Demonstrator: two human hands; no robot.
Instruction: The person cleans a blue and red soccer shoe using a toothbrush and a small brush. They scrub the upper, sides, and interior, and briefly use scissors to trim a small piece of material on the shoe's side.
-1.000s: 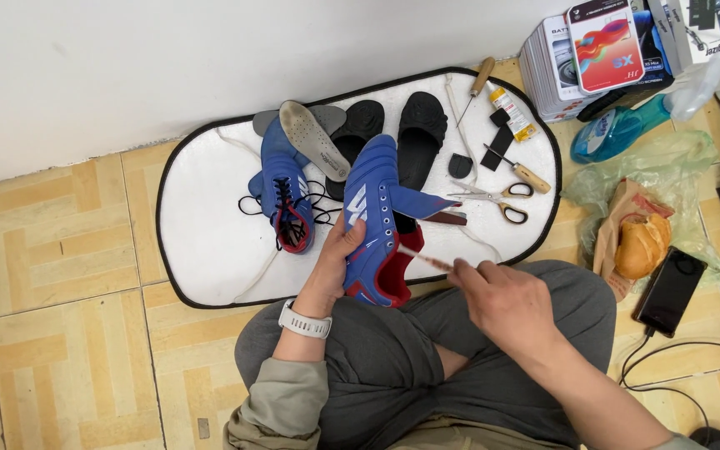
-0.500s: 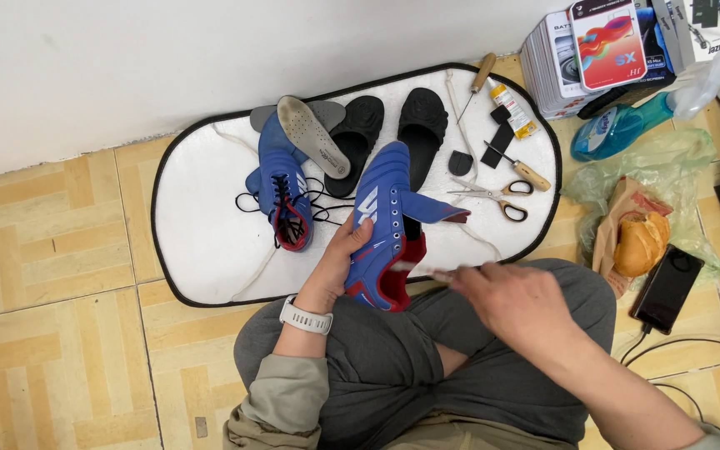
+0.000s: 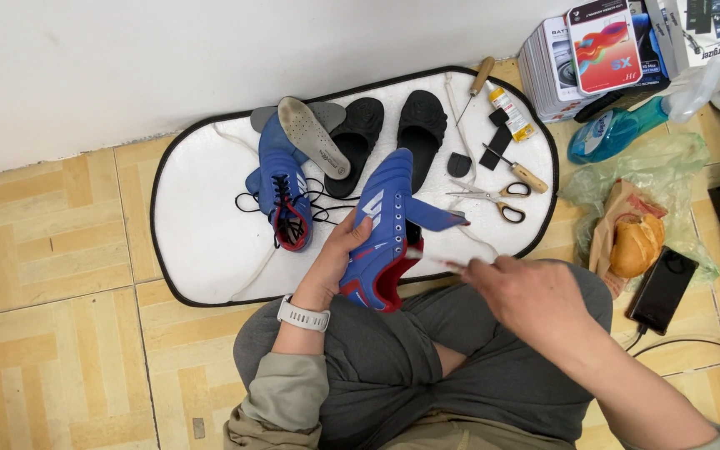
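Gripping the blue shoe (image 3: 385, 233) at the mat's (image 3: 202, 242) six o'clock edge, the left hand (image 3: 339, 254) steadied it; the right hand (image 3: 527, 292), at three o'clock, pinched a thin blurred tool (image 3: 435, 260).

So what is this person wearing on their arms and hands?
Both hands are bare, with no gloves. The left hand has a white watch strapped at the wrist, and a khaki-green sleeve is pushed up the forearm. The right hand has no watch or ring that shows; its forearm is bare up to the picture's edge.
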